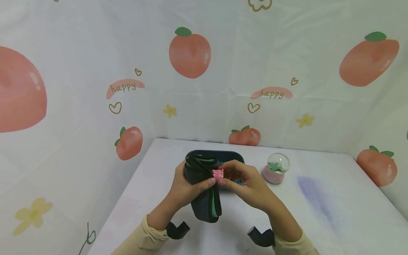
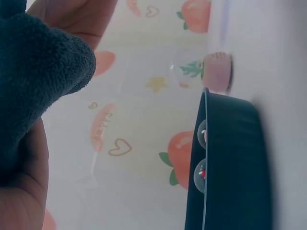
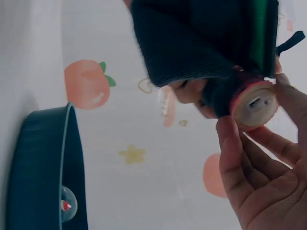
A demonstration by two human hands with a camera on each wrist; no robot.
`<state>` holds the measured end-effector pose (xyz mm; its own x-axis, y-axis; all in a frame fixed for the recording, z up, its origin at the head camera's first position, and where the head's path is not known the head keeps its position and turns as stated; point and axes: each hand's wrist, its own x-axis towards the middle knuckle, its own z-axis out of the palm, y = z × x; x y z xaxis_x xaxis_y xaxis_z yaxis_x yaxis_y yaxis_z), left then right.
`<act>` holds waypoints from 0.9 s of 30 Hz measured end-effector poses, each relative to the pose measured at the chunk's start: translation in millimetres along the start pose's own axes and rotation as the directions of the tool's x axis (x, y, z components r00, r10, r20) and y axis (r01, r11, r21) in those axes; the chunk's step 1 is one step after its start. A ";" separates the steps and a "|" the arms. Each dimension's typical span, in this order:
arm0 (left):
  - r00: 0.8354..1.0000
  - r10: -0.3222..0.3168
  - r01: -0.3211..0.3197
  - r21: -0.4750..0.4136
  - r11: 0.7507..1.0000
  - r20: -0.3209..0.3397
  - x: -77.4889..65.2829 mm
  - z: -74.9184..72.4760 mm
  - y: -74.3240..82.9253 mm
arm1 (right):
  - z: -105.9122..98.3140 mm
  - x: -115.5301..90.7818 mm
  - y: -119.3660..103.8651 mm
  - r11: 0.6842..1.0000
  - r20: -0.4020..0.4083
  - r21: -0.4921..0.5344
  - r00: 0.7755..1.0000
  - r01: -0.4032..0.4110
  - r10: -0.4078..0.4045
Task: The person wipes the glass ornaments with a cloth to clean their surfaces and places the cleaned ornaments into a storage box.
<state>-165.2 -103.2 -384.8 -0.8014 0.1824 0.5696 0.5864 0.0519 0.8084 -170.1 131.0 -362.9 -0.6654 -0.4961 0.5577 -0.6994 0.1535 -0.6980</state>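
A folded dark green cloth (image 1: 204,203) with a brighter green edge is gripped by my left hand (image 1: 186,187), above the table. My right hand (image 1: 248,179) pinches a small round pink object (image 1: 218,174) by its rim between thumb and fingers. In the right wrist view its pale, flat underside (image 3: 255,106) faces the camera. The object's other end sits against the cloth and is hidden by it. The left wrist view shows the fluffy cloth (image 2: 43,67) close up, with fingers behind it.
Behind the hands stands a dark blue-green tray (image 1: 215,153); small clear globes (image 2: 200,176) with red bits inside lie in it. To its right is a snow globe (image 1: 276,169) on a pink base. A printed backdrop (image 1: 216,99) rises behind the white table (image 1: 318,198).
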 end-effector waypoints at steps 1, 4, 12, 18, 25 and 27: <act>1.000 -0.001 0.001 0.012 1.000 -0.004 -0.3 0.0 -0.1 | 0.5 0.1 0.5 1.000 0.001 0.009 1.000 0.016 -0.017; 1.000 -0.003 0.003 0.036 0.999 -0.015 -0.8 -0.2 0.0 | 1.2 1.0 1.9 0.992 -0.009 0.038 0.992 0.122 -0.122; 1.000 -0.004 0.003 -0.006 1.000 -0.011 -0.2 -0.8 1.5 | -0.5 2.1 1.1 0.989 -0.030 0.034 0.990 0.141 -0.140; 1.000 -0.013 0.013 -0.016 1.000 0.002 -0.4 -0.7 1.5 | -1.5 -0.6 -0.1 0.999 0.000 0.002 0.999 -0.044 0.044; 1.000 -0.009 0.010 0.032 0.999 -0.017 0.3 -2.1 -0.9 | -0.9 0.1 -0.4 0.996 -0.006 0.037 0.997 0.079 -0.079; 1.000 -0.010 0.011 0.033 0.999 -0.021 1.1 -2.1 -1.2 | -0.6 0.4 0.1 0.991 -0.013 0.035 0.992 0.129 -0.128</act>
<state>-167.0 -105.2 -384.9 -0.8096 0.1611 0.5645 0.5813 0.0860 0.8091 -170.6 131.4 -362.5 -0.5734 -0.5009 0.6483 -0.7697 0.0584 -0.6357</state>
